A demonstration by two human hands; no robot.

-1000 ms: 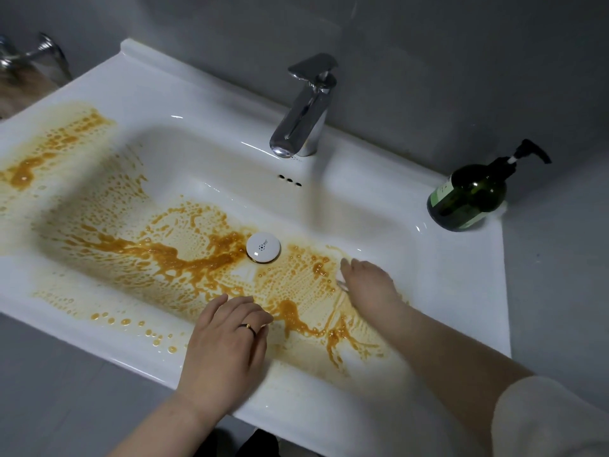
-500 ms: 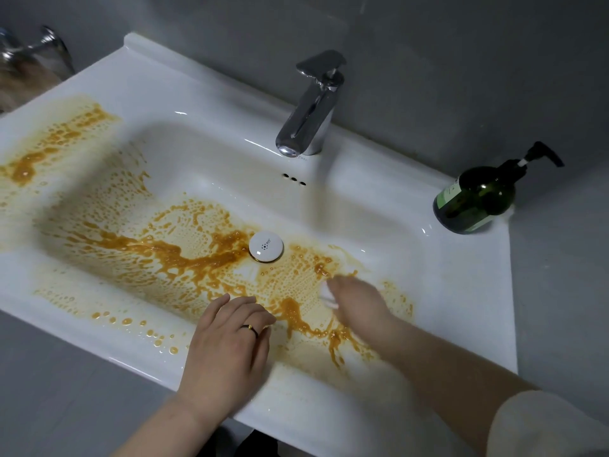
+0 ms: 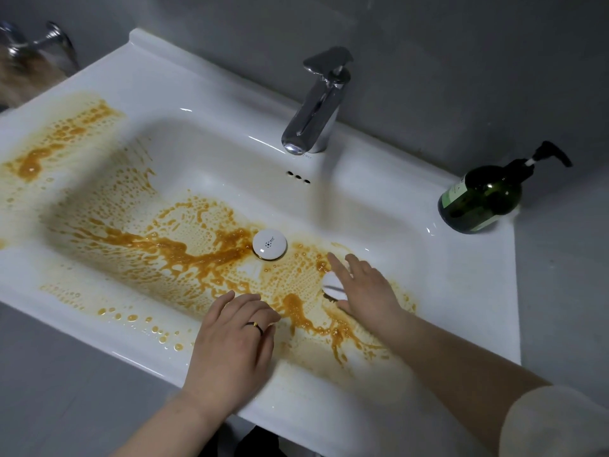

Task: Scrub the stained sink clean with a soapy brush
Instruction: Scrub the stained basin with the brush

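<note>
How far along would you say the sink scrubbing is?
Barely begun. Done: nothing looks clean yet; orange stains cover the basin and left ledge. In hand: the right hand presses a white scrubber near the drain plug, left hand resting on the sink rim. Left: nearly all scrubbing.

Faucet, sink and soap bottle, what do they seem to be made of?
Faucet: polished chrome-look metal, mirror reflections. Sink: glossy white ceramic, probably, from its sharp highlights. Soap bottle: dark green translucent glass or plastic, can't tell which; black plastic-looking pump.
</note>
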